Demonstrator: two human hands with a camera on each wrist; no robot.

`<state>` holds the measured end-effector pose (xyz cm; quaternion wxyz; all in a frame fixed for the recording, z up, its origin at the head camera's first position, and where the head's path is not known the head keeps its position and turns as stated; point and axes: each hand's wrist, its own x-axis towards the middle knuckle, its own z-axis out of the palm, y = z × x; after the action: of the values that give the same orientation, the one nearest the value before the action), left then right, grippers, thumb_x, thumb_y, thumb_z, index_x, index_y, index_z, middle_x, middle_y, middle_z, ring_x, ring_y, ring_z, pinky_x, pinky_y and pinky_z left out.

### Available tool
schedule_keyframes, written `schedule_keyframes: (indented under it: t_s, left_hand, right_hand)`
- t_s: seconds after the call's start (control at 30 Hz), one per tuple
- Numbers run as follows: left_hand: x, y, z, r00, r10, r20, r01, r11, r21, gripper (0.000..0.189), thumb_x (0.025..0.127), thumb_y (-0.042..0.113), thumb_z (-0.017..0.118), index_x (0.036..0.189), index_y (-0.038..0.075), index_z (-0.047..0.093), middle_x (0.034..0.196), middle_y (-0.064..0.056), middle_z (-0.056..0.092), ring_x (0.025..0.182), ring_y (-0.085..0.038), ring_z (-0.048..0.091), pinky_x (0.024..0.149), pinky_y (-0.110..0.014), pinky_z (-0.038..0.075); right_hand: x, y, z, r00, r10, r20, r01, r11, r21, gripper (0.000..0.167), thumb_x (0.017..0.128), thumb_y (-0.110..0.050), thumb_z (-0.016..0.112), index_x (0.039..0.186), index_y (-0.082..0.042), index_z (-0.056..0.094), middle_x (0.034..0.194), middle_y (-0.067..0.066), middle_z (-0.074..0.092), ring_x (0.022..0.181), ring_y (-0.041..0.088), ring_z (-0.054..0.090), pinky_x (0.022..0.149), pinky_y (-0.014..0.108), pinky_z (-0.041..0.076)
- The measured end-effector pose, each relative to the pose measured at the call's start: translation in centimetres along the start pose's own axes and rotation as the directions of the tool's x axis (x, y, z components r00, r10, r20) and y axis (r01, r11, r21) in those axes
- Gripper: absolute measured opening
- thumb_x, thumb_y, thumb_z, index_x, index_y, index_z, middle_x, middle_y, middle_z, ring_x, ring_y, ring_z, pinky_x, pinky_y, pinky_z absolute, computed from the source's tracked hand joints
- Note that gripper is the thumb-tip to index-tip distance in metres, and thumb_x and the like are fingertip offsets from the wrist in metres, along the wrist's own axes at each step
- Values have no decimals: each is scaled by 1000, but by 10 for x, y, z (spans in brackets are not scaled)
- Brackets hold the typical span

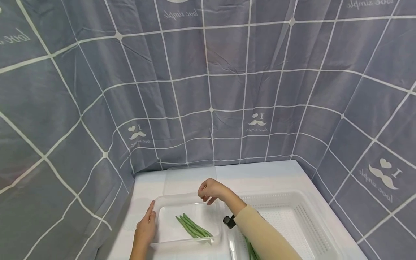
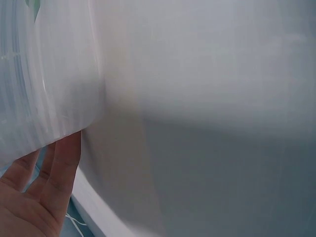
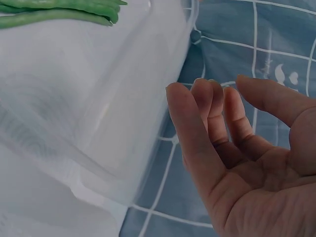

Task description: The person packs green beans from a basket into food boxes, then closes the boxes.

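Observation:
A clear plastic container (image 1: 182, 198) stands on the white table, with several green beans (image 1: 195, 226) lying together at its right side. Against the container's left wall rests my left hand (image 1: 145, 228), fingers extended; the left wrist view shows those fingers (image 2: 64, 158) at the lower edge of the clear wall. Over the far right rim of the container hovers my right hand (image 1: 210, 190), which holds nothing. In the right wrist view, its fingers (image 3: 190, 128) are loosely bent and the thumb stands apart from them. Part of the beans (image 3: 64, 15) appears at that view's top left.
A white perforated basket (image 1: 305, 204) stands to the right, partly covered by my right sleeve. More green beans (image 1: 251, 250) show beside the sleeve. A flat clear sheet, like a lid (image 1: 188, 177), lies behind the container. A grey checked curtain (image 1: 227, 94) encloses the table's back and sides.

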<state>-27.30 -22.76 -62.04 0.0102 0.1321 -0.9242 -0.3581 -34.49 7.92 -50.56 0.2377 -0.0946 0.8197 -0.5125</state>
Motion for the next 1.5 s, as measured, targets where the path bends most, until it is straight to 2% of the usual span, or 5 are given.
schedule_keyframes:
  t_s: [0.4, 0.87, 1.1, 1.27, 1.5]
  left_hand:
    - [4, -1, 2, 1000, 6, -4, -6, 1000, 12, 56, 116, 42, 28, 169, 24, 28, 161, -28, 42, 139, -63, 48, 106, -81, 41]
    - [3, 4, 1, 1000, -7, -9, 7, 1000, 11, 54, 116, 38, 31, 168, 23, 30, 158, -29, 46, 138, -63, 49, 107, -80, 41]
    - [5, 2, 3, 1000, -4, -12, 4, 1000, 1, 55, 116, 39, 30, 169, 23, 29, 159, -28, 45, 140, -61, 47, 109, -80, 39]
    - [4, 0, 3, 1000, 6, -21, -6, 1000, 8, 55, 116, 38, 30, 169, 23, 30, 156, -28, 49, 138, -62, 50, 107, -80, 41]
    - [4, 0, 3, 1000, 1, -11, -1, 1000, 5, 55, 116, 39, 29, 169, 23, 29, 157, -29, 47, 138, -62, 49, 108, -80, 41]
  right_hand:
    - [-27, 9, -33, 997, -43, -56, 43, 999, -13, 13, 100, -11, 69, 104, 0, 72, 87, 9, 69, 77, 22, 71, 65, 36, 66]
    - [-63, 24, -60, 991, -28, -129, 25, 999, -27, 10, 99, -11, 68, 100, -1, 70, 87, 12, 71, 76, 26, 74, 67, 38, 66]
    - [-79, 43, -68, 989, 4, -151, -8, 1000, -30, 9, 98, -11, 69, 98, -2, 70, 89, 19, 73, 71, 20, 72, 64, 35, 65]
    - [-90, 59, -74, 987, 28, -156, -33, 999, -25, 10, 97, -10, 69, 99, 0, 70, 86, 15, 72, 69, 18, 73, 66, 40, 66]
    - [-104, 77, -78, 985, 46, -165, -53, 998, -37, 12, 95, -8, 69, 99, 2, 70, 84, 16, 73, 68, 18, 73, 62, 36, 65]
